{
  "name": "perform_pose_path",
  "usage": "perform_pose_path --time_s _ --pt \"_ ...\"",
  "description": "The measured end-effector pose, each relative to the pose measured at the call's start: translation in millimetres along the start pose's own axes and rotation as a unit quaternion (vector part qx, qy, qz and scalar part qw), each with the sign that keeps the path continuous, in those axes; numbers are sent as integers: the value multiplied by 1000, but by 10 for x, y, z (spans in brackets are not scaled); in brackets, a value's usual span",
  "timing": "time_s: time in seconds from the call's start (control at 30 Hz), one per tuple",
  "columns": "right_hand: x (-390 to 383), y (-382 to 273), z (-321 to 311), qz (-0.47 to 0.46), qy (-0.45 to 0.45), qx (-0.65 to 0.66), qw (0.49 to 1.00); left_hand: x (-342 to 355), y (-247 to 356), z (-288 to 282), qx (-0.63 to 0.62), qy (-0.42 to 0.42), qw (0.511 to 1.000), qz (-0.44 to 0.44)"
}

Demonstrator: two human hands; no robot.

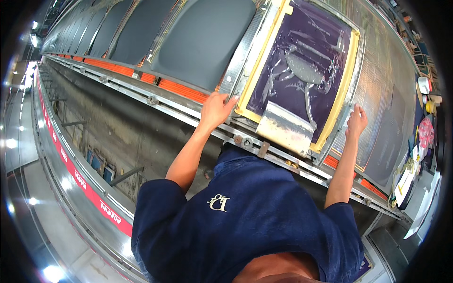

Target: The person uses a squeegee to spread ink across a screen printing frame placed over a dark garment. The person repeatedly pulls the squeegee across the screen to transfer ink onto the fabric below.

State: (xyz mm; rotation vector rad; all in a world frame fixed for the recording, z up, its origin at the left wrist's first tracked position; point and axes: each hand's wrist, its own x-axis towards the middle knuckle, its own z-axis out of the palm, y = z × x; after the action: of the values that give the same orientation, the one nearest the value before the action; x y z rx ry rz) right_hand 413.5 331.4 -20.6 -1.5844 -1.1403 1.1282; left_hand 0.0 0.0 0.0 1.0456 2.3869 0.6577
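Note:
A screen printing frame (356,66) lies before me, edged inside with yellow tape. Its dark purple mesh (283,56) carries wet, glossy grey ink (304,68) in streaks and patches. At the frame's near end rests a wide metal squeegee (285,129), smeared along its face. My left hand (218,111) is closed at the frame's near left edge, thumb and fingers on the metal. By the frame's right side, my right hand (357,121) has its fingers curled in, fingertips against the metal edge; their exact contact is partly hidden.
Dark grey panels (203,40) line the long table to the left. A metal rail (165,104) with stops runs along its near edge, over orange strips (181,89). Another long table with a red band (75,177) stands behind me. Assorted items, including a pink bag (426,132), crowd the right.

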Motion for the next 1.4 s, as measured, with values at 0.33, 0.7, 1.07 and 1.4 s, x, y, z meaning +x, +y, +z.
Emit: perform_pose_path --time_s 0.33,0.7,1.07,1.4 --pt "-232 -147 211 14 5 -9 1000 1240 -630 146 270 105 922 257" --pt "-278 -186 247 -13 33 -42 998 1436 -418 175 273 35 918 284" --pt "-13 201 236 -71 68 -115 988 -297 1074 53 69 -137 817 556" --pt "105 115 382 -65 54 -167 982 314 1498 273 186 -293 789 508"
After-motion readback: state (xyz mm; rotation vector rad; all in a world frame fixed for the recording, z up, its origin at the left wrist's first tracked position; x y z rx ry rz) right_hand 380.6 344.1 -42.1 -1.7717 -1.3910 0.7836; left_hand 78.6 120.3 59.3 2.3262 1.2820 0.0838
